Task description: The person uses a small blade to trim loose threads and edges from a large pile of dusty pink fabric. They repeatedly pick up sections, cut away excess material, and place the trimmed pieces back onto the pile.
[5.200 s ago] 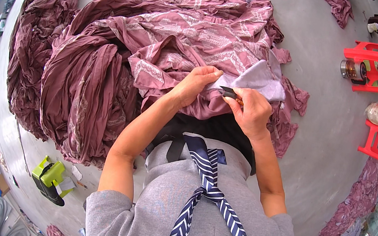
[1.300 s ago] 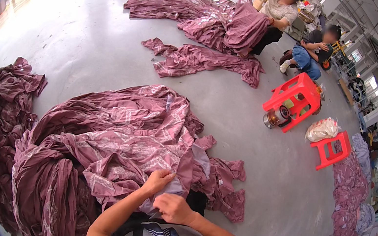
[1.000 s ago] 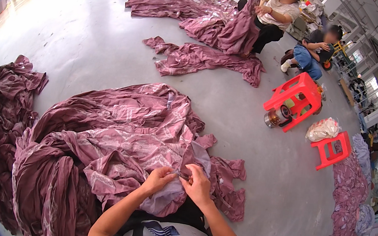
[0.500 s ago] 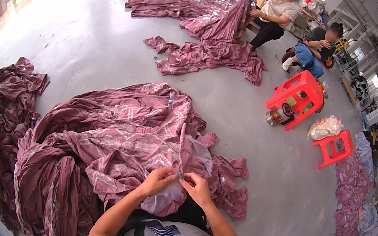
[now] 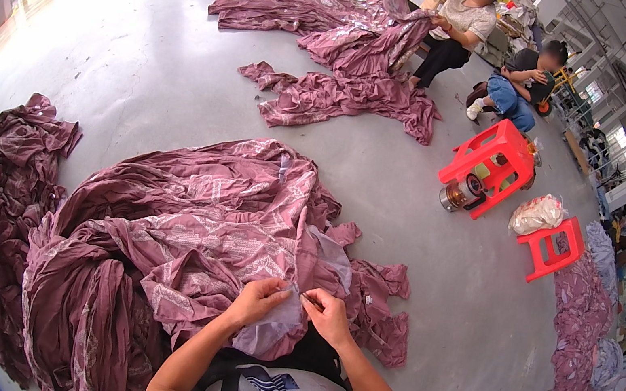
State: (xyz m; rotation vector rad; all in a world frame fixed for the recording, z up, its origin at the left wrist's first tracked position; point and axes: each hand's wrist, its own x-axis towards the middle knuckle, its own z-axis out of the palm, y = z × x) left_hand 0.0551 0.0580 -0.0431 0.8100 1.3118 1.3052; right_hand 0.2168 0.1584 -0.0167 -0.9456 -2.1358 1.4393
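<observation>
A large heap of mauve cloth with a pale printed pattern [image 5: 224, 240] spreads in front of me and over my lap. My left hand [image 5: 262, 302] pinches the edge of this cloth, where a whitish underside [image 5: 271, 333] hangs below the fingers. Just to its right, my right hand [image 5: 327, 316] is closed, thumb against forefinger, on a small dark thing too tiny to name. A narrow gap parts the two hands' fingertips.
Another mauve bundle [image 5: 9, 229] lies at the far left. Ahead, a seated person [image 5: 464, 19] handles more mauve cloth [image 5: 354, 91]; a second person [image 5: 519, 85] sits beyond. Right stand two red stools [image 5: 508, 144], a metal cup [image 5: 456, 195] and a white bag [image 5: 537, 215].
My fingertips have drawn slightly apart, and the small dark thing at my right fingers shows more. Across the floor, the seated person has swung the lifted cloth leftward and lowered part of it.
</observation>
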